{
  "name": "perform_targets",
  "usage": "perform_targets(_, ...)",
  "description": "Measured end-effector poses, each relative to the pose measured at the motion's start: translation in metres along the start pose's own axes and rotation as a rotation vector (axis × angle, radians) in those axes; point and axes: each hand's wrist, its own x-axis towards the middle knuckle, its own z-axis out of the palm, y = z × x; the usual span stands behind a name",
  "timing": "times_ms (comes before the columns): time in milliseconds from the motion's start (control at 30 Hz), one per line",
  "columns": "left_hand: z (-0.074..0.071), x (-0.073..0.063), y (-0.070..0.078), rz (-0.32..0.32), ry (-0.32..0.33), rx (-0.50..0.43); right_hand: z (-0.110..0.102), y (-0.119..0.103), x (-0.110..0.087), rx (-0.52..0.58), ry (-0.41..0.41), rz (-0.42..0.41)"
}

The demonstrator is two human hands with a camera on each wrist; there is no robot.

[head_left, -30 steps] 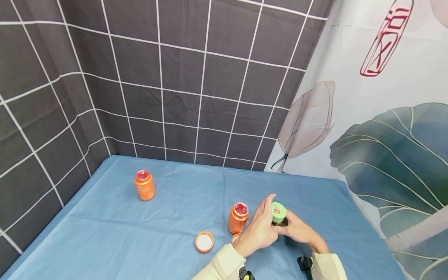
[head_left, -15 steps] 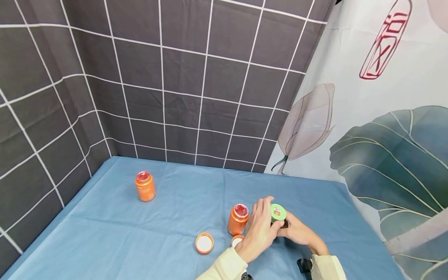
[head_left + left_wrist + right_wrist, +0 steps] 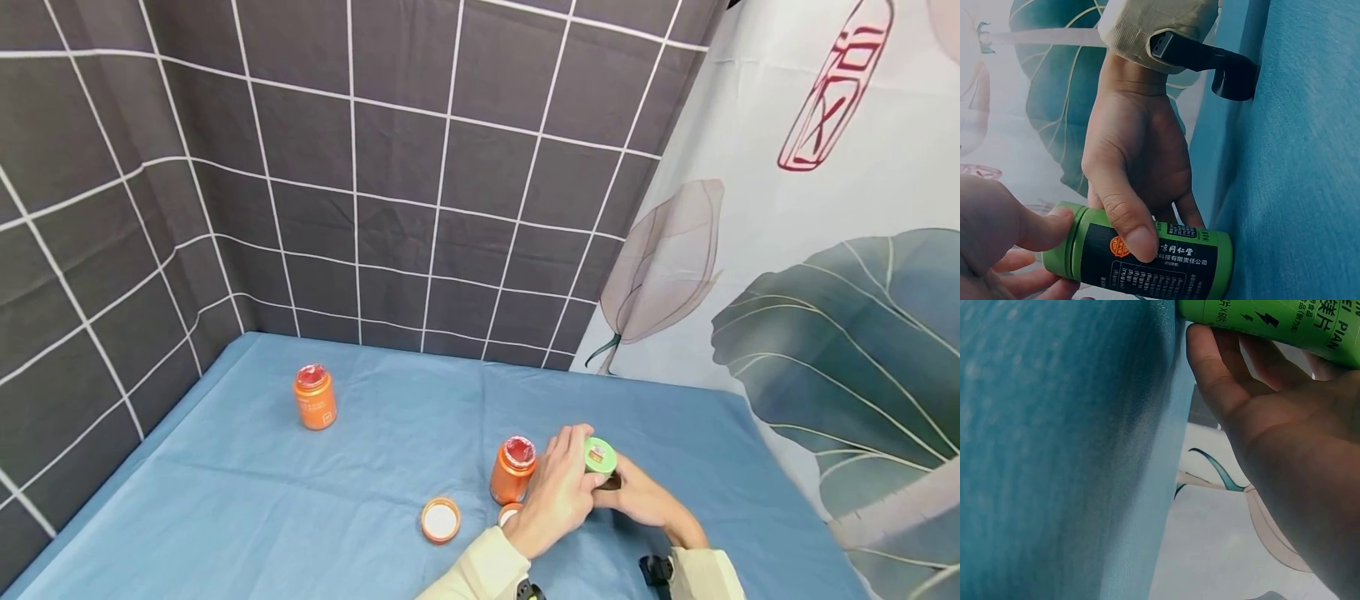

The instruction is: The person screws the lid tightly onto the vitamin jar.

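A green bottle with a black label (image 3: 1166, 256) stands upright on the blue cloth, its base at the cloth in both wrist views. My right hand (image 3: 645, 496) holds the bottle's body, thumb across the label. The bottle's green cap (image 3: 599, 456) is on, and my left hand (image 3: 558, 492) grips it, thumb on one side and fingers on the other. In the right wrist view, fingers of my right hand (image 3: 1279, 406) curve around the green bottle (image 3: 1285, 325) near its base. Just left of my left hand stands an uncapped orange bottle (image 3: 512, 473), its mouth reddish inside.
Another uncapped orange bottle (image 3: 316, 400) stands at the back left of the blue cloth (image 3: 360, 467). An orange cap (image 3: 440, 521) lies with its white inside up. A second cap (image 3: 510, 512) is partly hidden by my left hand. Dark grid fabric (image 3: 397, 225) hangs behind.
My left hand's fingers and thumb have shifted around the green cap, and its wrist has turned slightly. The right hand and the bottle stay nearly in place. The orange bottles have not moved.
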Motion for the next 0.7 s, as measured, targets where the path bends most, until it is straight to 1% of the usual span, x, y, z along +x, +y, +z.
perform_targets(133, 0.002, -0.001, 0.001, -0.007, -0.026, -0.025, -0.001, 0.000, -0.002, -0.002, -0.003, 0.011)
perform_targets(233, 0.004, -0.004, 0.002, -0.021, -0.044, -0.091, -0.002, 0.000, -0.003, -0.004, -0.011, 0.002)
perform_targets(333, 0.006, -0.006, 0.002, -0.038, -0.047, -0.155, -0.002, 0.001, -0.003, -0.001, -0.017, -0.015)
perform_targets(500, 0.010, -0.006, 0.003, -0.075, -0.002, -0.203, -0.003, 0.001, -0.001, -0.014, -0.021, -0.049)
perform_targets(567, 0.011, -0.006, 0.003, -0.078, 0.017, -0.214, -0.003, 0.001, 0.001, -0.023, -0.021, -0.059)
perform_targets(700, 0.013, -0.006, 0.001, -0.041, 0.052, -0.210, -0.003, 0.001, 0.003, -0.030, -0.013, -0.051)
